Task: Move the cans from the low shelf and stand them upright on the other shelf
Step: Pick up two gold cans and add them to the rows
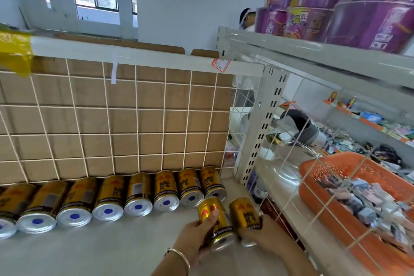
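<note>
head view. left hand (197, 233) grips one gold can (216, 222); right hand (259, 234) grips a second can (245, 216); both lie on their sides just in front of the row (107, 197) of cans lying along the grid panel (125, 119) on the low shelf (100, 253). hands are close together, each clamped on its own can. to do the step well, judged: lift both clear of the row, avoid nudging neighbours, turn each base down before release.
</note>
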### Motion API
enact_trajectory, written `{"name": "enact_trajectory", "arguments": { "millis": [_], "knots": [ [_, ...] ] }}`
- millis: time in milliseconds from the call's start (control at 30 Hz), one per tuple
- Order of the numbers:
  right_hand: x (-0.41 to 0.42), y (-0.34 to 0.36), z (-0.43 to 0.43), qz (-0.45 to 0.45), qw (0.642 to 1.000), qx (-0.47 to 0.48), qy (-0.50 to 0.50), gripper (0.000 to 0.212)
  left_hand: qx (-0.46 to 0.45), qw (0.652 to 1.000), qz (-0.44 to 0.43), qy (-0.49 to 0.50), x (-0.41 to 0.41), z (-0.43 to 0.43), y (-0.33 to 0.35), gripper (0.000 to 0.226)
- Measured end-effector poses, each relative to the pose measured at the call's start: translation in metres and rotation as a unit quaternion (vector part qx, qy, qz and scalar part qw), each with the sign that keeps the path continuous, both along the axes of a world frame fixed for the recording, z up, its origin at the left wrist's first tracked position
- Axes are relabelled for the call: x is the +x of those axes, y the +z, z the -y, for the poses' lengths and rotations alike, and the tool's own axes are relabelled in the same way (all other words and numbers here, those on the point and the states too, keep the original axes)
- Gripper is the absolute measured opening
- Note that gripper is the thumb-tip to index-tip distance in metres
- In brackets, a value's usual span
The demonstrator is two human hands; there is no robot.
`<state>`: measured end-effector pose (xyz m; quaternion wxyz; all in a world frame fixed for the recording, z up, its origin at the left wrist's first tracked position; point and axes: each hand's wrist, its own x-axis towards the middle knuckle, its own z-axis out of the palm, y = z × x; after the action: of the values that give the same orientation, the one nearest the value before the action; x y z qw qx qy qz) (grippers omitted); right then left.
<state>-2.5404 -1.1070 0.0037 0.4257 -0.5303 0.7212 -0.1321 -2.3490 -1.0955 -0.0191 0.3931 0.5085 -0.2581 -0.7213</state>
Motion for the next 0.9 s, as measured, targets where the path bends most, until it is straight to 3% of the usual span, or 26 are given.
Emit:
{"name": "enact_trajectory", "arguments": {
  "millis": [67,167,333,467,600,733,833,900],
  "knots": [
    [0.001,0.009,-0.010,0.035,0.999,0.023,0.020,0.049,-0.013,1.000,0.005,-0.002,-0.002,-0.001,-0.002,0.089],
    [0.008,0.011,-0.011,0.096,0.995,0.003,-0.033,0.059,-0.029,0.999,0.017,-0.001,-0.004,-0.005,-0.001,0.097],
    [0.018,-0.004,-0.021,0.192,0.978,0.002,-0.083,0.074,-0.041,0.999,-0.014,0.004,0.002,-0.023,0.012,0.076],
    [0.022,-0.012,-0.026,0.307,0.947,0.033,-0.087,0.071,-0.038,0.997,-0.056,0.029,0.010,-0.041,0.024,0.059],
    [0.040,-0.010,-0.022,0.408,0.908,0.085,-0.034,0.075,-0.074,0.996,-0.016,0.054,0.029,-0.058,0.042,0.061],
    [0.079,-0.008,-0.020,0.365,0.927,0.062,0.065,0.107,-0.117,0.992,0.024,0.037,0.069,-0.084,0.053,0.065],
    [0.123,-0.001,-0.034,0.414,0.903,0.077,0.089,0.088,-0.125,0.989,0.026,0.072,0.106,-0.112,0.059,0.057],
    [0.160,0.009,-0.051,0.446,0.882,0.097,0.118,0.090,-0.123,0.986,0.035,0.111,0.134,-0.134,0.065,0.059]
  ]
}}
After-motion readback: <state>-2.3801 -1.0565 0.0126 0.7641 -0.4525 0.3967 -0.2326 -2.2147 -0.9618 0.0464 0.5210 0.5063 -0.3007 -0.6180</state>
